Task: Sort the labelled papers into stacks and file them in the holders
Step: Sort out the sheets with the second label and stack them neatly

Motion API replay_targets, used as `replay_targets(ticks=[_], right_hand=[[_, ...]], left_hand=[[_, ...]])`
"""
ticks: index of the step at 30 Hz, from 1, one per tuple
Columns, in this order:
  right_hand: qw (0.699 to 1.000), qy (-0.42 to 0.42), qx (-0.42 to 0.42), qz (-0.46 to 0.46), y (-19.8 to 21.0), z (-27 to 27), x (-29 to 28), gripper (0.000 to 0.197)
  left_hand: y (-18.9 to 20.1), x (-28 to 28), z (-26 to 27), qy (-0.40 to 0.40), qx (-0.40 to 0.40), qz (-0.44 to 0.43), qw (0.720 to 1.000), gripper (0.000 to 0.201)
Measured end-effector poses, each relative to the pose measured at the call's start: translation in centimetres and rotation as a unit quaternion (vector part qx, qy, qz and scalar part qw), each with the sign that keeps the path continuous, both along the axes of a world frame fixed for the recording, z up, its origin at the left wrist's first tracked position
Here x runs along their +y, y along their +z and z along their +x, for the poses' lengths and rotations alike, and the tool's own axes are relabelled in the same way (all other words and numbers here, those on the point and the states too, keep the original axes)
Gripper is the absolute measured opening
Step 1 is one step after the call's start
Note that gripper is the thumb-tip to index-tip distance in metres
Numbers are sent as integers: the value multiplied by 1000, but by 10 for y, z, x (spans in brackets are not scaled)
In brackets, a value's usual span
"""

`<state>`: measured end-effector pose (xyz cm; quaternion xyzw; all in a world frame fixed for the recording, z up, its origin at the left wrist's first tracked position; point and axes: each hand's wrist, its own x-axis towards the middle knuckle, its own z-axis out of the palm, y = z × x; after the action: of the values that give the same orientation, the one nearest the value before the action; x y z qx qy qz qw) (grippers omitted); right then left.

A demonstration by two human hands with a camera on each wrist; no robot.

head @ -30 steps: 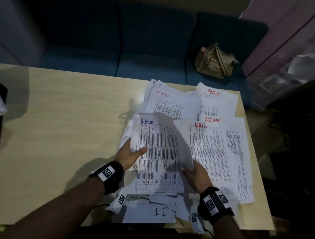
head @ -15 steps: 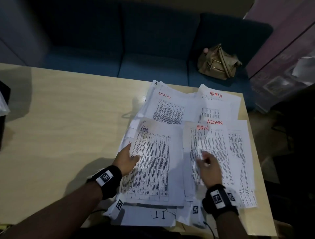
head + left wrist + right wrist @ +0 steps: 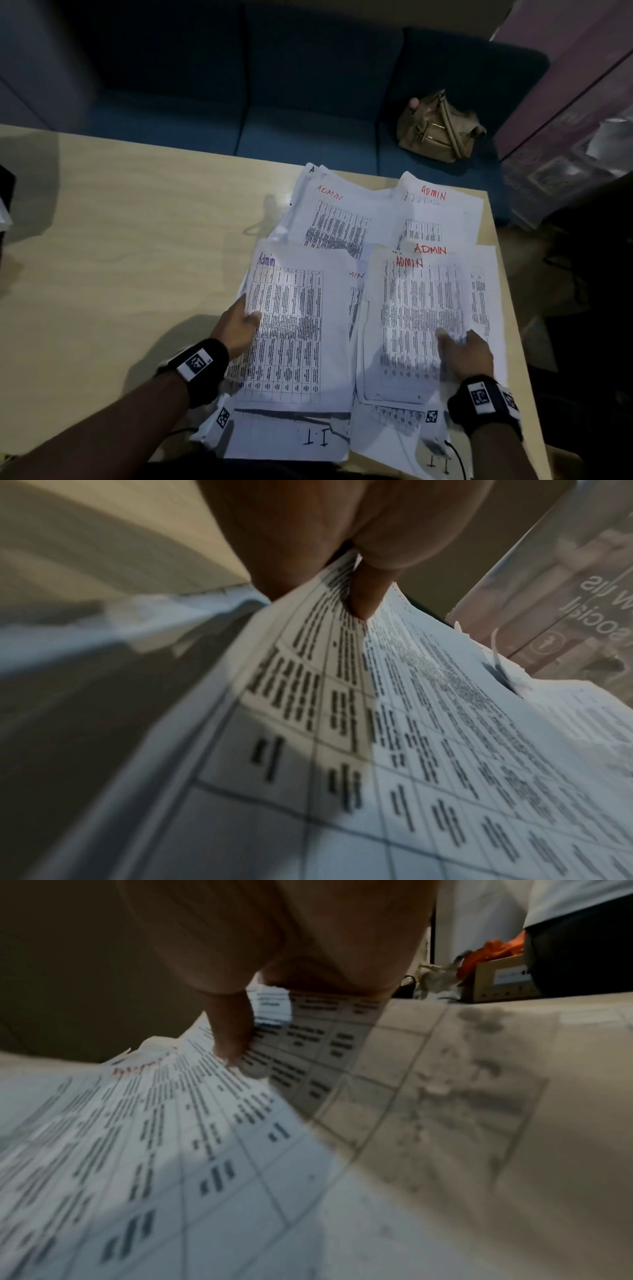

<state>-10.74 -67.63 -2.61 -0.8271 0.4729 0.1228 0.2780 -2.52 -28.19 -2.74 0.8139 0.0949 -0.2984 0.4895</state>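
Left hand (image 3: 239, 323) pinches the left edge of the blue-labelled "Admin" sheet (image 3: 294, 322); right hand (image 3: 467, 351) presses flat-fingered on the red "ADMIN" sheet (image 3: 421, 318). Papers lie loosely overlapped at the table's (image 3: 137, 257) right end. Risk — lifting drags neighbours off the edge or mixes in the "I.T" sheets (image 3: 317, 437) underneath. Holders not in view.

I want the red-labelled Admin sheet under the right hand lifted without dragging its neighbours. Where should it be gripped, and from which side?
Grip the red-labelled sheet at its near left corner, probably from the left: that edge overlaps the papers beside it and looks slightly raised. The right hand rests on its near right part, over another page, so separating there looks harder.
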Motion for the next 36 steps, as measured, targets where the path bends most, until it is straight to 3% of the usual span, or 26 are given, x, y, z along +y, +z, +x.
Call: replay_targets(ticks=[9,11,15,22,29,36], right_hand=[[993,-78,-45,-75,7,-22,-42,55],[994,-69,-34,-80,6,-23,-50,57],[997,-25,-17,-76,7,-20,-44,30],[987,-43,-97,-123,-2,-15,-23,25],[972,-3,-108,-210,6,-16,-23,25],[973,53,-180,-133,60,6,-16,19]], left_hand=[[-6,11,-1,-44,-16,25,999,49],[-7,12,-1,-42,-14,28,999,49],[-10,13,-1,-38,-9,35,999,47],[-7,9,-2,-17,-3,15,1000,47],[-4,8,-2,-5,2,11,1000,45],[-5,12,-1,5,12,5,1000,46]])
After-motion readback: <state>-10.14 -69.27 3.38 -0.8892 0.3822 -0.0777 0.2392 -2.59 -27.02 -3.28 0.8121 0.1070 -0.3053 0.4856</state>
